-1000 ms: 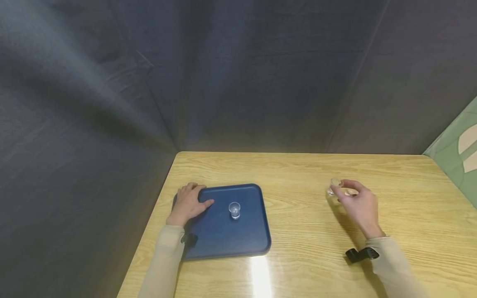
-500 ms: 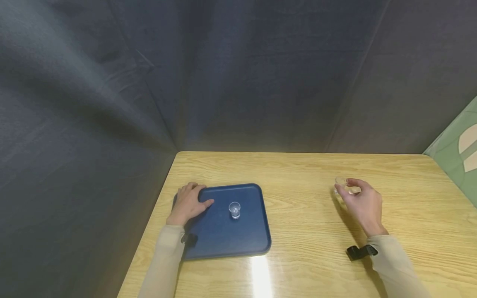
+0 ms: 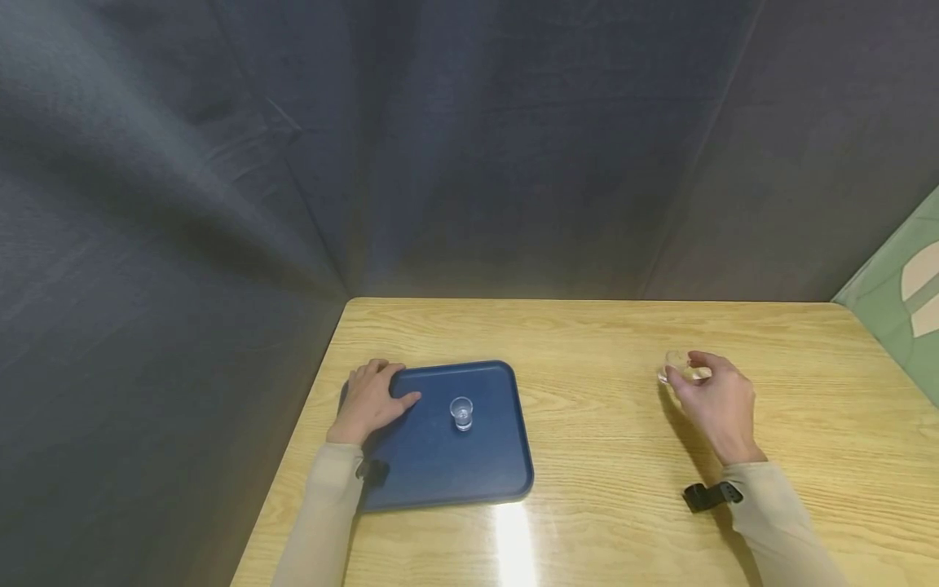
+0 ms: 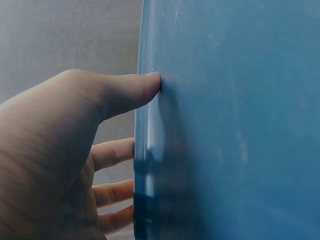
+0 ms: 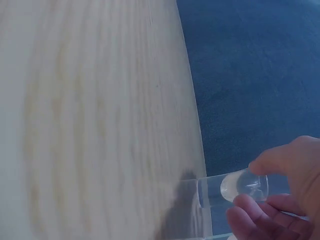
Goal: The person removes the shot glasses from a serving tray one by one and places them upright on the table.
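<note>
A small clear shot glass (image 3: 675,359) is upright between the thumb and fingers of my right hand (image 3: 715,408), at the table's right side. In the right wrist view, the thumb lies on one side of this glass (image 5: 245,185) and the fingertips on the other. Whether its base touches the table, I cannot tell. A second clear glass (image 3: 701,373) is partly hidden behind the right fingers. My left hand (image 3: 367,403) grips the left edge of a blue tray (image 3: 440,473), its thumb over the rim and fingers along the outer side. Another shot glass (image 3: 461,413) stands upright on the tray.
The wooden table (image 3: 587,456) extends between tray and right hand. Dark cloth (image 3: 513,163) hangs behind it and along the left side. A green patterned cloth (image 3: 902,302) is at the far right.
My right hand has shifted slightly right with the shot glass between its fingers, toward the partly hidden one. The left hand, tray and glass on the tray have stayed put.
</note>
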The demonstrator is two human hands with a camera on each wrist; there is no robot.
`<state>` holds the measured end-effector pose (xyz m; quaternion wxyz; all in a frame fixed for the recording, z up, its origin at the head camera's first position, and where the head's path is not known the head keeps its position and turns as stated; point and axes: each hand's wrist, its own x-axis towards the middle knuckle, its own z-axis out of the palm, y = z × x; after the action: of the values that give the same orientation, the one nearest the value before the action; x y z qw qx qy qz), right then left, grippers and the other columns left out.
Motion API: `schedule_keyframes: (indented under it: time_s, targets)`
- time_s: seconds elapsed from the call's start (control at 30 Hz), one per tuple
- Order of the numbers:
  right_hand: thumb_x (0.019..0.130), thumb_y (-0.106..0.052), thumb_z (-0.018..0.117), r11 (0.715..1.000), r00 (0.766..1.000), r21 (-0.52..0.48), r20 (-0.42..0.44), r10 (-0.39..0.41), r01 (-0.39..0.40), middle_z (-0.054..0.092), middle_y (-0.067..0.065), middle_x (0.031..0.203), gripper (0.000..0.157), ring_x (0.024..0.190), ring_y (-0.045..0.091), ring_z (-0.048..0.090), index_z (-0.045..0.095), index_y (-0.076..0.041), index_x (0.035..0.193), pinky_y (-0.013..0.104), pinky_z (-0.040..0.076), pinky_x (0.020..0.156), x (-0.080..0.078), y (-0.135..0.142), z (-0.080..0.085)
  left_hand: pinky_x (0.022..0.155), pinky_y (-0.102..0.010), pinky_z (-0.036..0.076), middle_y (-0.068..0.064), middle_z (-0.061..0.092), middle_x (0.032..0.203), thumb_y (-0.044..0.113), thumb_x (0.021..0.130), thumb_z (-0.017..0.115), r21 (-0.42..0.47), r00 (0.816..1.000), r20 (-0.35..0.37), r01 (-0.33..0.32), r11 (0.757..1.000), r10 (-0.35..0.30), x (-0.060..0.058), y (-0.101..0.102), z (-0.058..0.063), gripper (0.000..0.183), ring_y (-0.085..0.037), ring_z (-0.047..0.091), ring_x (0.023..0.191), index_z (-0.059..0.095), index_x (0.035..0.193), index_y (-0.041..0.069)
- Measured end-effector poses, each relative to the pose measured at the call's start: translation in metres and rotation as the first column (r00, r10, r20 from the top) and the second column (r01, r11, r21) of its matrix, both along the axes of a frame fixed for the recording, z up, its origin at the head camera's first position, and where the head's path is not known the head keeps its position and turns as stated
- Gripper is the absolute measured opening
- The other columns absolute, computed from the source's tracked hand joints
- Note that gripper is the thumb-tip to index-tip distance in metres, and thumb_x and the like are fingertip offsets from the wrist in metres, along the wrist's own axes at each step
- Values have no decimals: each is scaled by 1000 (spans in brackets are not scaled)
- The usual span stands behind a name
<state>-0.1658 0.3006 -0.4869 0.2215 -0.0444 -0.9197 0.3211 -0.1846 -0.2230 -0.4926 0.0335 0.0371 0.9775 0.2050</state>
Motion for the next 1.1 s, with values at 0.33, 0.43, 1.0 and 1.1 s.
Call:
schedule_keyframes:
  time_s: [0.33, 0.43, 1.0, 1.1]
  targets:
    - [93, -26, 79, 1000, 999, -18, -34, -4, 3, 71, 35, 118, 45, 64, -37, 37, 74, 8, 122, -1, 35, 58, 2, -5, 5, 132, -68, 15, -24, 50, 157, 47, 96, 74, -2, 1000, 4, -1, 1000, 1, -1, -1, -1, 70, -48, 44, 147, 58, 151, 8]
    - [93, -23, 79, 999, 998, -26, -66, 19, -20, 73, 32, 115, 40, 65, -35, 40, 75, 6, 120, 1, 38, 55, 1, -10, 7, 132, -68, 15, -24, 50, 157, 48, 96, 74, 0, 1000, 6, -4, 1000, 4, -1, 0, -1, 70, -48, 43, 148, 58, 152, 8]
    - [100, -28, 75, 951, 968, -209, 63, 244, -226, 80, 19, 112, 31, 80, -11, 63, 78, -4, 120, 20, 58, 57, 4, -60, 18, 131, -67, 17, -24, 51, 156, 48, 96, 75, 4, 1000, 3, -3, 1000, 3, 0, 0, -1, 70, -47, 45, 146, 59, 151, 8]
    - [100, -25, 76, 942, 957, -210, 66, 283, -264, 80, 18, 111, 29, 81, -7, 66, 77, -4, 120, 21, 58, 59, 6, -70, 17, 132, -66, 17, -24, 51, 156, 48, 95, 75, 5, 1000, 8, -8, 1000, 8, 0, 0, 0, 71, -47, 44, 147, 59, 151, 8]
